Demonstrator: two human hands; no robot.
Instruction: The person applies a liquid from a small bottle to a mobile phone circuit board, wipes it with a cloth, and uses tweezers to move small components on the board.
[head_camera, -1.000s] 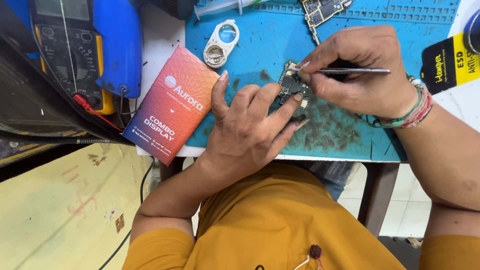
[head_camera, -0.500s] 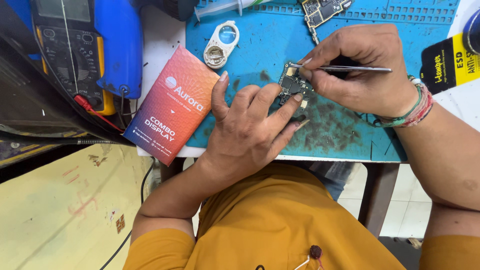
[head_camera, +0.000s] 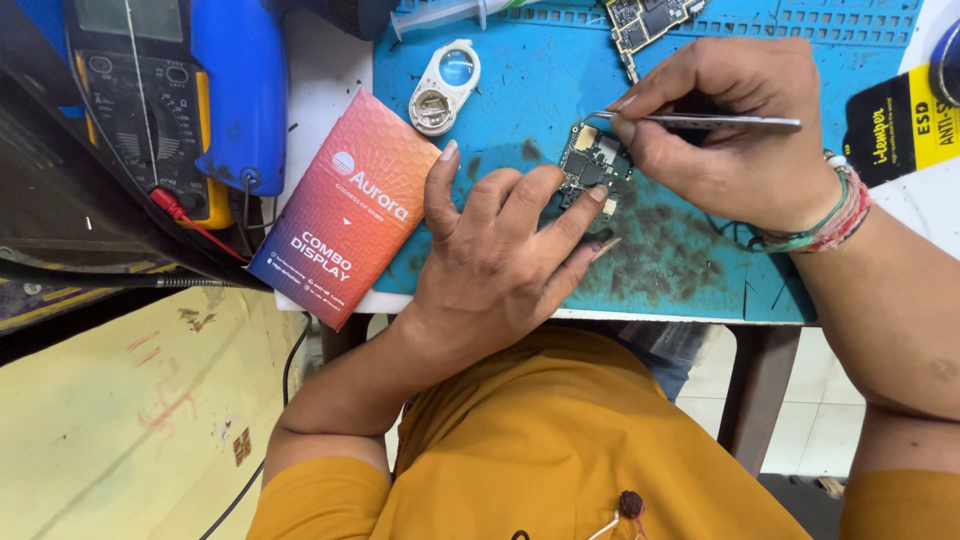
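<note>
Small dark rectangular circuit board (head_camera: 592, 165) lies flat on stained blue rubber mat (head_camera: 520, 100) on bench. Left hand (head_camera: 500, 255), fingers spread, pins board edge. Right hand (head_camera: 725, 135) pinches slim steel tweezers (head_camera: 715, 121), tips at board. Glossy orange-red cardboard box (head_camera: 345, 205) just beside left hand.

Mustard-yellow sleeves (head_camera: 320, 495), beaded wristbands (head_camera: 835, 205)

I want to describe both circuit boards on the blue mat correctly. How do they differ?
The small board lies mid-mat, pinned by the left hand while tweezers in the right hand touch it. The far board lies at the mat's top edge, untouched and partly cropped. Both carry dark chips.
</note>
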